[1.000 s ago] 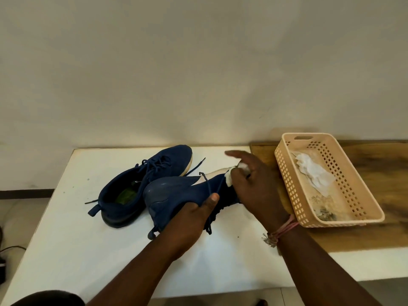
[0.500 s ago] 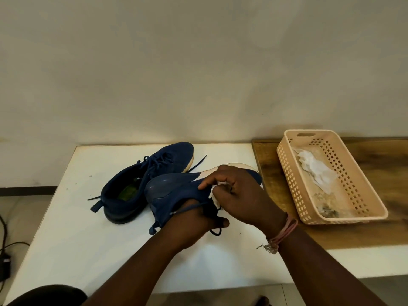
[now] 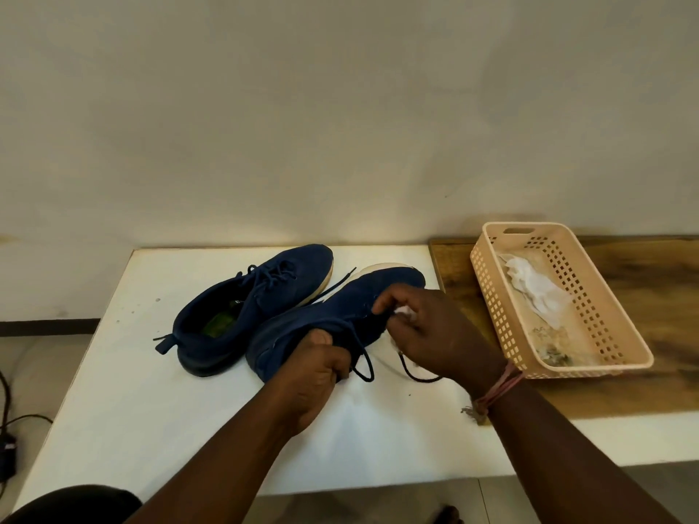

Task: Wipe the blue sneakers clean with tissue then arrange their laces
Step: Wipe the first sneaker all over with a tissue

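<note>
Two blue sneakers lie on the white table [image 3: 151,410]. The far sneaker [image 3: 261,293] rests on its sole, laced, toe pointing back right. The near sneaker [image 3: 363,293] is tipped onto its side, its pale sole facing away. My left hand [image 3: 314,376] grips this sneaker at its opening near the heel. My right hand [image 3: 427,330] holds a crumpled white tissue [image 3: 405,311] against the sneaker's lace area. Loose dark lace ends [image 3: 365,368] trail onto the table between my hands.
A peach perforated plastic basket [image 3: 605,319] sits on the wooden board [image 3: 665,289] at the right, with white tissue [image 3: 537,289] and some debris inside. A wall rises right behind the table. Black cables lie on the floor at the far left.
My right hand with the tissue has come from the sneaker's toe end toward me to the lace area. The left hand has shifted its grip around the sneaker's opening.
</note>
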